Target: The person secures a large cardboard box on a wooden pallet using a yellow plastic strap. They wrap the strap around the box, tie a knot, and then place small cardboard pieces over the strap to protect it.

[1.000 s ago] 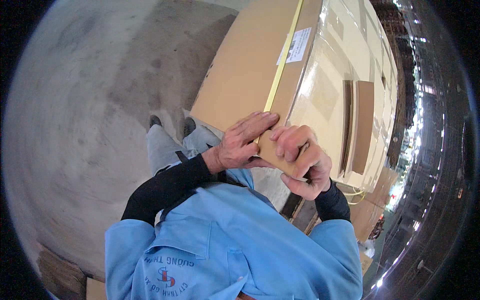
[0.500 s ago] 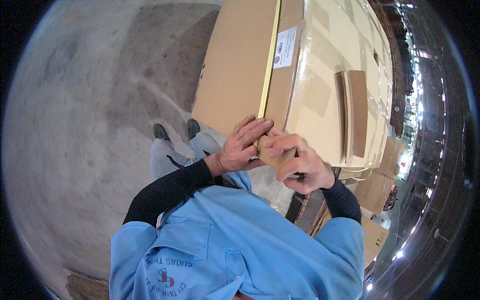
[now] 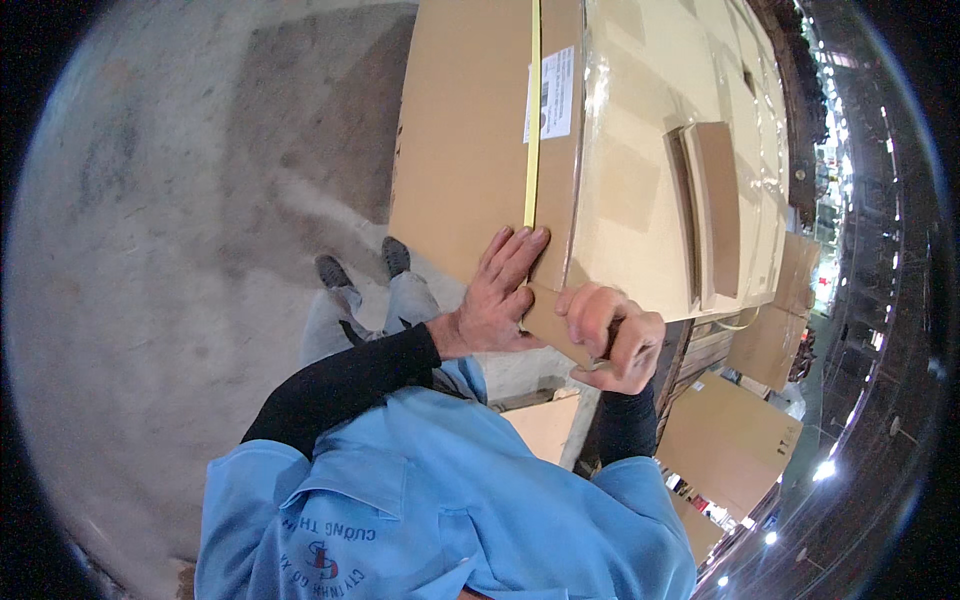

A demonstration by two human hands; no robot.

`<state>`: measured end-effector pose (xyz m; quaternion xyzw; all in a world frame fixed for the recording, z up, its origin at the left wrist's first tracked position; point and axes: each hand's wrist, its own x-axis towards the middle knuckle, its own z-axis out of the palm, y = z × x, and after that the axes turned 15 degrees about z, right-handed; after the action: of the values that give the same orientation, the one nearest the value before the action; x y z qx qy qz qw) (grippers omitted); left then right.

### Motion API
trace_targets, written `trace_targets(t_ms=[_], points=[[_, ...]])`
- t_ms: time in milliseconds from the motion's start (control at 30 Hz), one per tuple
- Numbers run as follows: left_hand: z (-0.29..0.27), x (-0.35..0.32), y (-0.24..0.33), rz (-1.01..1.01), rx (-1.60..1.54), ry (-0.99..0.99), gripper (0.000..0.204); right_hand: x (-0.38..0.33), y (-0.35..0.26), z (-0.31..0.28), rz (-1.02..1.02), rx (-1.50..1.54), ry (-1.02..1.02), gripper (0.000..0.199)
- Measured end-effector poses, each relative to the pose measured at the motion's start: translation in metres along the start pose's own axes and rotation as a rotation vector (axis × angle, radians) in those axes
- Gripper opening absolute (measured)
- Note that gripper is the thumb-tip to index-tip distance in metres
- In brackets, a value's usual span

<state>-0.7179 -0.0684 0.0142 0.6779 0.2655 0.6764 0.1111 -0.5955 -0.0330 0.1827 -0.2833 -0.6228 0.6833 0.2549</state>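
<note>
A yellow strap point(image 3: 534, 130) runs lengthwise along the side of a large brown carton point(image 3: 465, 130) and crosses a white label point(image 3: 557, 95). At the carton's near corner, my left hand point(image 3: 492, 300) lies with its fingers stretched over the strap's near end, the thumb against a small folded cardboard piece point(image 3: 553, 322). My right hand point(image 3: 618, 335) is closed around the other end of that piece, fingers curled. Part of the cardboard and the strap beneath it are hidden by my fingers.
Loose cardboard strips point(image 3: 715, 210) lie on the carton's taped, lighter face point(image 3: 635, 180). More cardboard point(image 3: 730, 430) stands low on the right, near wooden slats point(image 3: 697, 355). Concrete floor point(image 3: 200, 250) spreads on the left.
The strap has shifted right across the carton, from beside the label to over it. My right hand has tipped lower with the cardboard piece, and my left hand has stayed at the corner.
</note>
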Motion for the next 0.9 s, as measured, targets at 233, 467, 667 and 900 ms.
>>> trace_targets(t_ms=[233,467,667,900], points=[[0.0,0.001,-0.001,0.006,0.043,-0.056,0.067,0.005,0.019,-0.007,-0.137,0.381,-0.052,0.042],[-0.037,0.02,0.011,-0.057,-0.053,-0.165,0.073,-0.038,0.011,0.025,-0.147,-0.166,0.613,0.059],[-0.039,0.038,0.017,-0.069,-0.095,-0.204,0.074,-0.049,0.009,0.035,-0.021,-0.486,0.619,0.03],[-0.024,0.047,0.021,-0.024,-0.14,-0.105,0.068,-0.038,0.02,0.041,-0.141,-0.025,0.615,0.026]])
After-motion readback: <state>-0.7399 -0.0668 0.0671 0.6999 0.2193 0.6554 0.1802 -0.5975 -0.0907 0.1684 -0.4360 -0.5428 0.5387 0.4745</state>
